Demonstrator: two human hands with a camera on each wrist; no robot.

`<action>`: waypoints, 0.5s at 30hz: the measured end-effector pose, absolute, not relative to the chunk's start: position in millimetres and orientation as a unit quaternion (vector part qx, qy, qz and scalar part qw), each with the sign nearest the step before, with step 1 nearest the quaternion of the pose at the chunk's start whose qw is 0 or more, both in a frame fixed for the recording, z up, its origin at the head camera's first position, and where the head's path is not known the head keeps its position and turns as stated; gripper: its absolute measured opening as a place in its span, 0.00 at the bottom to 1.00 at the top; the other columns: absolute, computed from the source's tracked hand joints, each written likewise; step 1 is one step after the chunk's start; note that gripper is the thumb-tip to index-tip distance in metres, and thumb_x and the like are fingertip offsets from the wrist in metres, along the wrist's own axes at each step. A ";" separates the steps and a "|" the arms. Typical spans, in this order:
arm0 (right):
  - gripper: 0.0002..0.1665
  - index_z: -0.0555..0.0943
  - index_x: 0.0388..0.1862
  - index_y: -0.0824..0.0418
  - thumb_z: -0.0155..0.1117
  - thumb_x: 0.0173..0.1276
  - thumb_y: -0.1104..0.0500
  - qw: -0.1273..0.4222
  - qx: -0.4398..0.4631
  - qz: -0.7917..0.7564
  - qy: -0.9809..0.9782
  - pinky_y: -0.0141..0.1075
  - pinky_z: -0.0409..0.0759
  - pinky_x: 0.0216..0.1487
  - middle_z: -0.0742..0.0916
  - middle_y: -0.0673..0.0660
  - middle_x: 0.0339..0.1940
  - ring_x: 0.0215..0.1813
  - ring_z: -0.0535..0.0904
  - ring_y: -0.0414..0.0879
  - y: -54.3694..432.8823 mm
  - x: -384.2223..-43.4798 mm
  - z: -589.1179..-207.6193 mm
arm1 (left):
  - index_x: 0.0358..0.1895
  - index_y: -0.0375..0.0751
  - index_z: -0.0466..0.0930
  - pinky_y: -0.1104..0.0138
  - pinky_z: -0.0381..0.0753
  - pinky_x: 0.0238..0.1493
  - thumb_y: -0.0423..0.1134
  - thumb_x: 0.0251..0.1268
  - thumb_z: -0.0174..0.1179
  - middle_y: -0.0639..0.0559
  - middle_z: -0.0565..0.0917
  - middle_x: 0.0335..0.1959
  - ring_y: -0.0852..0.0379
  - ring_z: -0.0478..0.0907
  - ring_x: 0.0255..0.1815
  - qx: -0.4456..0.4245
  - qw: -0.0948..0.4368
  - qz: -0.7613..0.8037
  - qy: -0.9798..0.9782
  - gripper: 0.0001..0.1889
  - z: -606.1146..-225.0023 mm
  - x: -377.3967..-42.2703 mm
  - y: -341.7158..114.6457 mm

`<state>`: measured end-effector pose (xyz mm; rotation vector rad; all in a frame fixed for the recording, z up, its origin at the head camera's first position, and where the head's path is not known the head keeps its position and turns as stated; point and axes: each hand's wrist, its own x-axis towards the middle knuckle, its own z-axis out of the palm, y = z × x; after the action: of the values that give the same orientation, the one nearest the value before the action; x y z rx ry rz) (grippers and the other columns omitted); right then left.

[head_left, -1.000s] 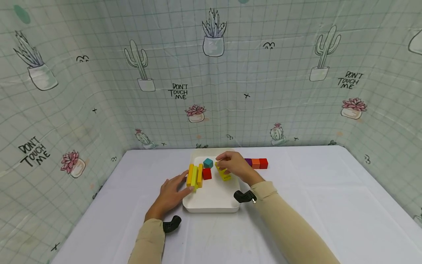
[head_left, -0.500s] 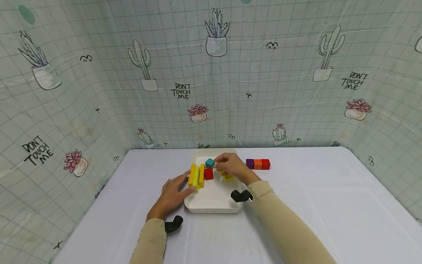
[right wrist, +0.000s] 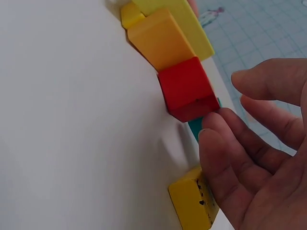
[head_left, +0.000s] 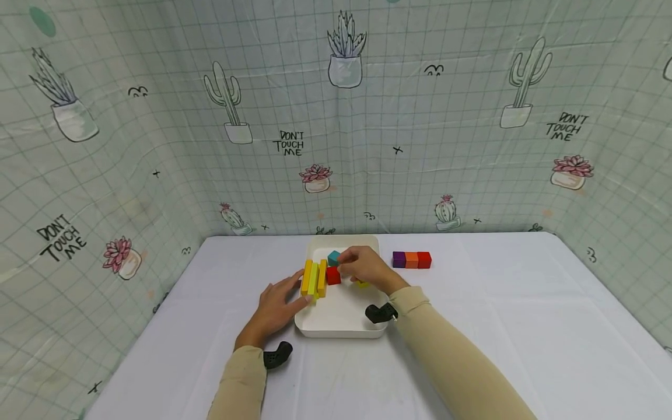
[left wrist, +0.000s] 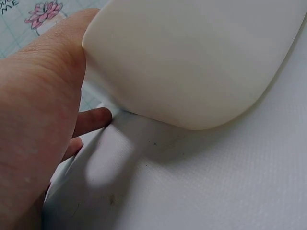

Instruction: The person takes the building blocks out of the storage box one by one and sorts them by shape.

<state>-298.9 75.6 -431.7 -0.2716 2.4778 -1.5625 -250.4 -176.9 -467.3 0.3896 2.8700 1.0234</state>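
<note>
My left hand (head_left: 275, 306) holds the left side of the white tray (head_left: 341, 321), thumb over the rim and fingers along the outer wall. Several long yellow and yellow-green blocks (head_left: 307, 279) stand side by side in the tray near that thumb. Over the tray's middle, my right hand (head_left: 364, 268) has its loosely bent fingertips right at a red cube (right wrist: 187, 88). Its thumb and fingers stand apart, with nothing gripped. Behind the red cube sits a teal block (head_left: 333, 256), partly covered by the hand. A yellow block (right wrist: 194, 196) lies beneath the right hand, mostly hidden in the head view.
To the right of the tray, a purple cube (head_left: 399, 260), an orange cube (head_left: 412, 260) and another red cube (head_left: 424, 260) form a row on the white-covered table (head_left: 472, 326). A printed cloth (head_left: 367, 116) hangs behind the table.
My right hand has moved left from above the yellow blocks to the red cube, covering part of the teal block. The left hand keeps its place at the tray.
</note>
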 end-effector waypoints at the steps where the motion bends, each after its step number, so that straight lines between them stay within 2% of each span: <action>1: 0.16 0.82 0.54 0.62 0.66 0.68 0.60 0.101 -0.095 -0.527 0.838 0.36 0.84 0.40 0.87 0.54 0.45 0.40 0.82 0.48 75.8 -299.2 -432.3 | 0.80 0.57 0.56 0.42 0.34 0.77 0.59 0.70 0.57 0.49 0.69 0.74 0.41 0.54 0.78 0.126 0.036 0.332 0.934 0.39 -467.3 -250.6 -176.4; 6: 0.17 0.82 0.55 0.63 0.67 0.69 0.60 0.106 -0.102 -0.526 0.838 0.37 0.85 0.42 0.86 0.55 0.47 0.42 0.83 0.48 77.8 -299.1 -432.2 | 0.80 0.58 0.56 0.43 0.34 0.77 0.59 0.69 0.58 0.49 0.69 0.74 0.42 0.54 0.78 0.120 0.037 0.329 0.936 0.39 -466.6 -250.7 -173.8; 15: 0.19 0.83 0.57 0.62 0.67 0.68 0.60 0.124 -0.110 -0.515 0.841 0.37 0.85 0.42 0.86 0.54 0.50 0.42 0.83 0.48 81.5 -305.7 -435.2 | 0.80 0.57 0.56 0.43 0.34 0.77 0.59 0.70 0.57 0.48 0.69 0.74 0.41 0.54 0.78 0.123 0.034 0.330 0.935 0.38 -467.9 -253.0 -173.0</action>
<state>-305.7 81.5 -435.2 -0.3213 2.4505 -1.5026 -253.0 -173.0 -467.9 0.3770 2.8767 1.0151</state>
